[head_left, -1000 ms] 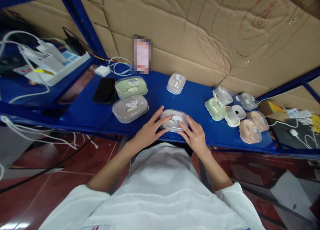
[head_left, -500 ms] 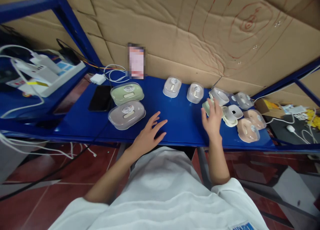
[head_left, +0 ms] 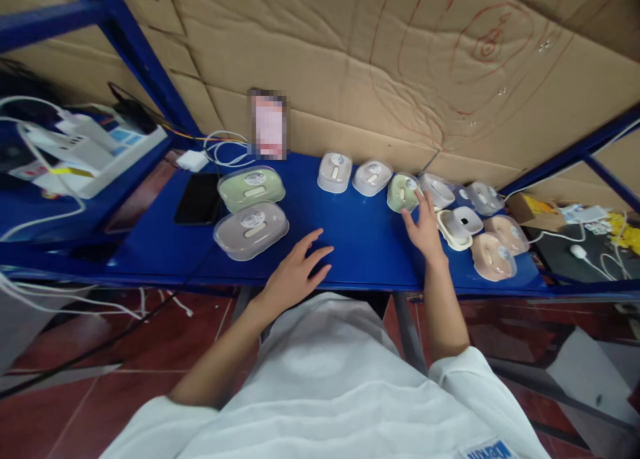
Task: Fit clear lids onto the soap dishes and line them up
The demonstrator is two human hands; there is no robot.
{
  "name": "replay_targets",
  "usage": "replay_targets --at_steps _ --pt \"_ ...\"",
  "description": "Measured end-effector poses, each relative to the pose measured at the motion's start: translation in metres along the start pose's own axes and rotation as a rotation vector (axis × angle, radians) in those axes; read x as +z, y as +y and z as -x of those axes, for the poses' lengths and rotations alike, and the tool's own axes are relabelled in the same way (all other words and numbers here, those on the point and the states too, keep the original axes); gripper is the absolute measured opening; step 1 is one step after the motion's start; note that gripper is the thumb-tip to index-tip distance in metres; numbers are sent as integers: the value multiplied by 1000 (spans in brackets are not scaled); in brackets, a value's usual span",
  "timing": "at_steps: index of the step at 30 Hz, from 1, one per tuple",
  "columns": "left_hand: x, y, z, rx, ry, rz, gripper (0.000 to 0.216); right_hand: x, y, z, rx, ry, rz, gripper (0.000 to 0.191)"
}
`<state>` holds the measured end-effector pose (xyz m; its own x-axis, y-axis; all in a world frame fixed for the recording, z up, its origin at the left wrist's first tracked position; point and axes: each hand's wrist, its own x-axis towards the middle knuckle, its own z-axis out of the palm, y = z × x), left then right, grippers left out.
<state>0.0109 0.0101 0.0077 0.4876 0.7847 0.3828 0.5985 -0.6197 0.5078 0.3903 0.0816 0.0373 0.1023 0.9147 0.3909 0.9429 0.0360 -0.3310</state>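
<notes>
My left hand [head_left: 299, 272] lies flat on the blue shelf [head_left: 350, 246] with fingers spread, holding nothing. My right hand [head_left: 425, 227] reaches to the back right, its fingers stretched out and its fingertips against a small green lidded container [head_left: 401, 192]. That container stands third in a row at the back, beside a pale lidded container [head_left: 371, 176] and a white one [head_left: 335, 172]. Two larger lidded boxes, one green [head_left: 251, 188] and one grey-brown [head_left: 251, 228], sit to the left of my left hand.
A cluster of several small containers and lids [head_left: 475, 232] lies at the shelf's right end. A black phone [head_left: 199, 198] lies flat at the left, with a white charger and cable [head_left: 210, 154] behind it. Cardboard [head_left: 400, 66] backs the shelf. A power strip with cables [head_left: 85, 149] sits far left.
The clear container under both hands has gone to the back row. My right hand has since slid the green container left into line with it. My left hand stayed flat.
</notes>
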Motion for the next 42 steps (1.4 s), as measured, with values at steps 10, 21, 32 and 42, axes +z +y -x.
replay_targets --at_steps 10,21,32,42 --pt "5 -4 0 41 -10 -9 38 -17 -8 76 224 -7 214 58" --pt "-2 2 -3 186 -95 -105 49 -37 7 81 131 165 179 60" --pt "-7 1 5 228 -138 206 39 -28 -21 123 -63 66 60 36" --pt "9 3 3 157 60 -1 54 -8 -109 131 -409 -79 -240 34"
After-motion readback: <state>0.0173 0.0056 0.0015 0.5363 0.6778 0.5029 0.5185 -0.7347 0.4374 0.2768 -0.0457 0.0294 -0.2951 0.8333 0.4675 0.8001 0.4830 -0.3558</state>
